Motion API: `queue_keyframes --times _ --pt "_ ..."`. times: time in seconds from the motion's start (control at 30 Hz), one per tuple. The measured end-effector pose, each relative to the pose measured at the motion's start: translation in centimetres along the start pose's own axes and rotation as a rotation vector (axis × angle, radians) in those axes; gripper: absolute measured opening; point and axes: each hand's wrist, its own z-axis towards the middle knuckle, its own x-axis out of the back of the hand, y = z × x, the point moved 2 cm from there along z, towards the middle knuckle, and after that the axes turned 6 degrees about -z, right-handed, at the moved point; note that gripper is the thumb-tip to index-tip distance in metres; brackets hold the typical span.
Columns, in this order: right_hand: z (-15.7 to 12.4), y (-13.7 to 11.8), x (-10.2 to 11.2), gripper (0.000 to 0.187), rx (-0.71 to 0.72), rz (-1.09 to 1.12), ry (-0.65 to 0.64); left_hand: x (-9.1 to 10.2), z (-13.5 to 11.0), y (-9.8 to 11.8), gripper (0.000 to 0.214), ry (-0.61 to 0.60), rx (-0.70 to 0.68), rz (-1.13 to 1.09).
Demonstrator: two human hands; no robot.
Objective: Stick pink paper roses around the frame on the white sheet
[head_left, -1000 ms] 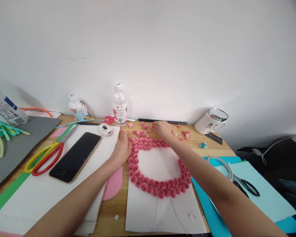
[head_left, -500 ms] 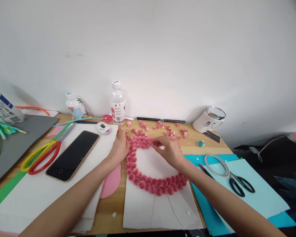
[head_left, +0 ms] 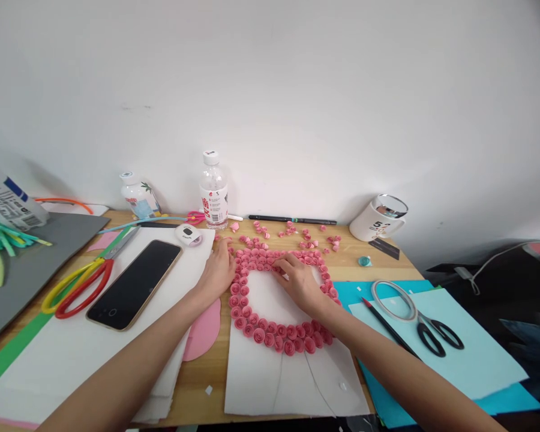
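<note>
A ring of small pink paper roses (head_left: pixel 270 332) lies on a white sheet (head_left: pixel 292 384) at the middle of the wooden table. My left hand (head_left: pixel 218 271) rests flat on the sheet's left edge, fingers stretched along the ring's left side. My right hand (head_left: pixel 299 282) lies inside the ring, its fingertips pinched against the roses at the ring's top. What they pinch is too small to make out. Loose pink roses (head_left: pixel 308 235) are scattered behind the ring.
A phone (head_left: pixel 135 283) and red-yellow scissors (head_left: pixel 78 285) lie left on white paper. Two bottles (head_left: pixel 214 192) stand at the wall, a black pen (head_left: pixel 292 220) beside them. A white mug (head_left: pixel 378 221) stands back right; black-handled scissors (head_left: pixel 420 315) and a pencil (head_left: pixel 387 327) lie on blue paper.
My right hand came back from the loose roses near the pen and settled on the top of the ring. My left hand stayed at the ring's left side.
</note>
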Motion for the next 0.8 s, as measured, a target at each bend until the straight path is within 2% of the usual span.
queue_keyframes --times 0.23,0.4,0.63,0.8 --pt "-0.2 0.0 -0.3 0.022 0.073 -0.123 0.03 -0.1 0.0 -0.1 0.042 -0.002 0.0 -0.029" --pt "-0.7 -0.1 -0.5 0.023 0.158 -0.165 0.025 -0.2 0.0 -0.3 0.042 0.011 -0.01 -0.021" --pt "-1.2 0.0 -0.5 0.023 0.186 -0.169 0.015 -0.3 0.0 -0.3 0.04 0.013 -0.02 -0.018" --pt "-1.3 -0.1 -0.3 0.021 0.221 -0.192 -0.055 -0.2 0.0 -0.3 0.042 0.002 -0.021 -0.032"
